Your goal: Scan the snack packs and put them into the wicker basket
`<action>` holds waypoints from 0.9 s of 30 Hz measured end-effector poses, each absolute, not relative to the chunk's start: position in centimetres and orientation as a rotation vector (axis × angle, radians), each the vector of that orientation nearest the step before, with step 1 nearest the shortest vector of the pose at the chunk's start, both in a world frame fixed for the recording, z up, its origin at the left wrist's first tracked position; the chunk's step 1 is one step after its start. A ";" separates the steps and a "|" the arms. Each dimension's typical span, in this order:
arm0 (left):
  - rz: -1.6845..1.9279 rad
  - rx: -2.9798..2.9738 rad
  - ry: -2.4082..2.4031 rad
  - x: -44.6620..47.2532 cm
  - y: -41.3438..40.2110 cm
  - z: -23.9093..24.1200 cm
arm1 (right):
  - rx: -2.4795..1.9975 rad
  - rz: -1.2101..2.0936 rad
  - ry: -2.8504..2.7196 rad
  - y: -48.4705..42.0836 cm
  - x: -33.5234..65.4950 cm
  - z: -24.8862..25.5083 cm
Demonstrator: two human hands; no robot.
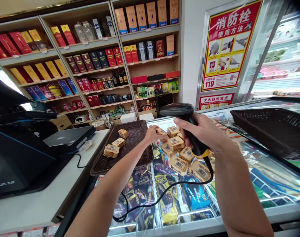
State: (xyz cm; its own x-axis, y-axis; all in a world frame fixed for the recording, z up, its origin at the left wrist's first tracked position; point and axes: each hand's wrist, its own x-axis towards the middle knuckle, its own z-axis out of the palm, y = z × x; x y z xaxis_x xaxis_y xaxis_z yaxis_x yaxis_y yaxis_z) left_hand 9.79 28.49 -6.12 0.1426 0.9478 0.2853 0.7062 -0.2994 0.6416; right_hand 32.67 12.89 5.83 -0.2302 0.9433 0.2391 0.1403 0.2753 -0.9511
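Note:
My right hand [204, 131] is wrapped round the handle of a black barcode scanner [195, 140], its wide head held over the packages. My left hand [152, 134] reaches out to the left of the scanner, its fingers closed on a small tan package [161, 131]. Several similar packages with barcode labels, such as a front one [178, 164], lie heaped on the freezer's glass top [165, 177] below the scanner. Left of the heap stands a brown woven basket [137, 128], with a few of the same packages [111, 150] inside.
The scanner's black cable [162, 196] loops across the glass. A second dark basket [271, 131] rests on the right. At the left are a white counter [28, 207] and a black checkout machine [21, 154]. Shelves [98, 69] of boxed goods line the back wall.

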 end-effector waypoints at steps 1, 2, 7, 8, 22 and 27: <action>0.986 2.041 1.577 9.1 28.0 -5.7 | -1.028 1.078 -1.623 12.8 32.6 5.9; 1.017 2.009 1.551 8.3 27.5 -5.2 | -1.031 1.088 -1.645 12.8 32.4 5.9; 0.993 1.896 1.346 2.4 23.4 -3.0 | -1.040 1.159 -1.810 12.9 31.4 5.7; 0.975 1.874 1.289 1.1 22.5 -2.6 | -1.043 1.160 -1.854 13.0 31.1 5.6; 0.894 1.772 1.147 -3.6 16.2 -0.1 | -1.000 1.115 -2.198 11.5 27.7 4.8; 0.854 1.927 1.242 -4.0 15.8 -0.1 | -0.996 1.123 -2.186 11.6 27.7 4.6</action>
